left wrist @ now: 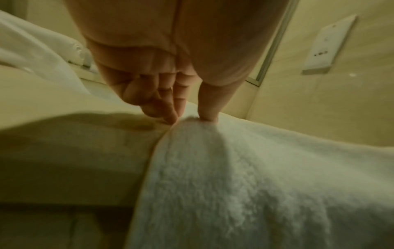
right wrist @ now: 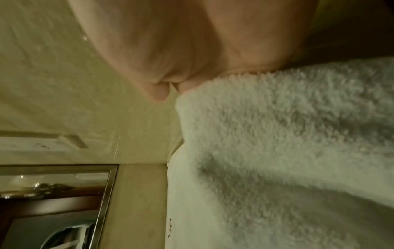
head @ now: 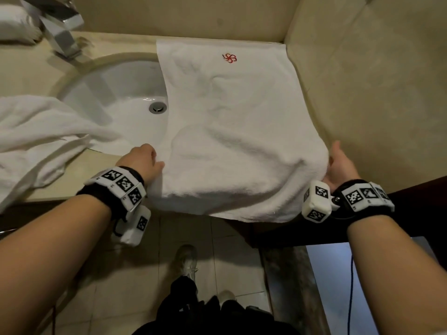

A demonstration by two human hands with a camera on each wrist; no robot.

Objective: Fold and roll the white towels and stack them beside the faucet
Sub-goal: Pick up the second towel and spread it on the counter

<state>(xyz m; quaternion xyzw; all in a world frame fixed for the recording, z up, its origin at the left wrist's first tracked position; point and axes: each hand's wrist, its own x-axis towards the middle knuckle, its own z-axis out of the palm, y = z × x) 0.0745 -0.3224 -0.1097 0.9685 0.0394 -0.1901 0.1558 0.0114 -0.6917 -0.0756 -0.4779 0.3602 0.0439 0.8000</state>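
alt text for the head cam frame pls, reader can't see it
Two bare hands, left hand and right hand, grip the near side edges of a white terry towel with a red emblem, spread over the beige counter and partly over the white oval sink basin. A crumpled white towel lies at left; a chrome faucet stands behind.

Dim, yellowish light; both wrist views soft and blurred, head view sharper, bowed at edges.
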